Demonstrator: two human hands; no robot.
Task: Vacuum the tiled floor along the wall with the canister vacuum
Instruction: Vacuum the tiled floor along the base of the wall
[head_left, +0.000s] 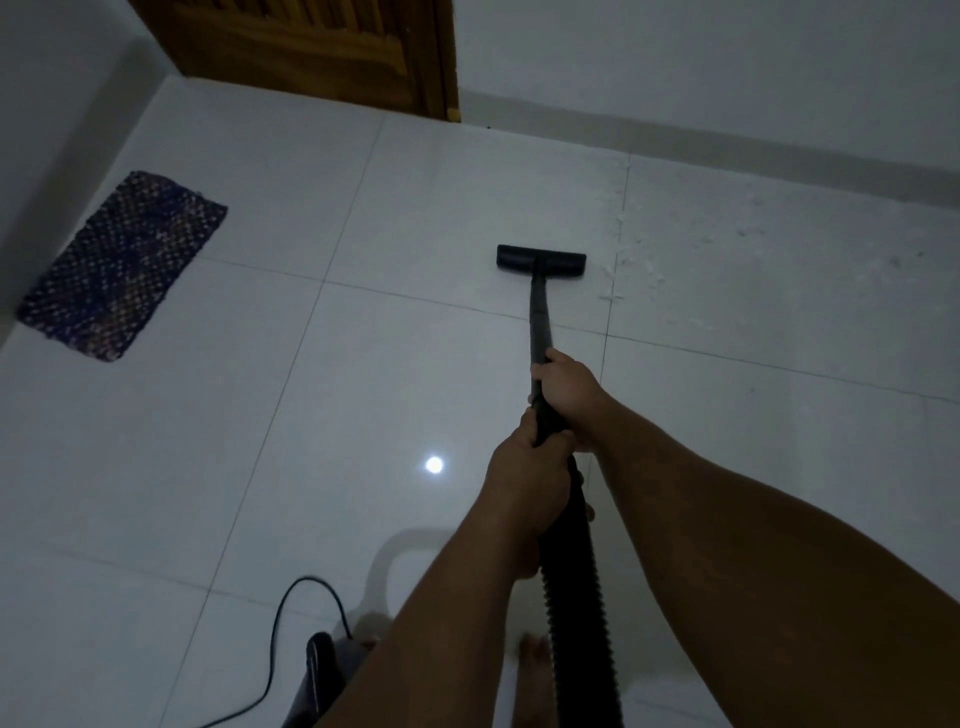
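Both hands, left hand and right hand, grip the vacuum wand; floor head (mid-floor) near debris, wall beyond, rug far left.

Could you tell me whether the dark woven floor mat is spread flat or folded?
Spread flat: the dark woven floor mat lies open on the white tiles, all edges showing.

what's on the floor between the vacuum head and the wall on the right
Scattered white debris lies on the tiled floor between the vacuum head and the wall, thickest along the grout line just right of the head. The head view shows it.
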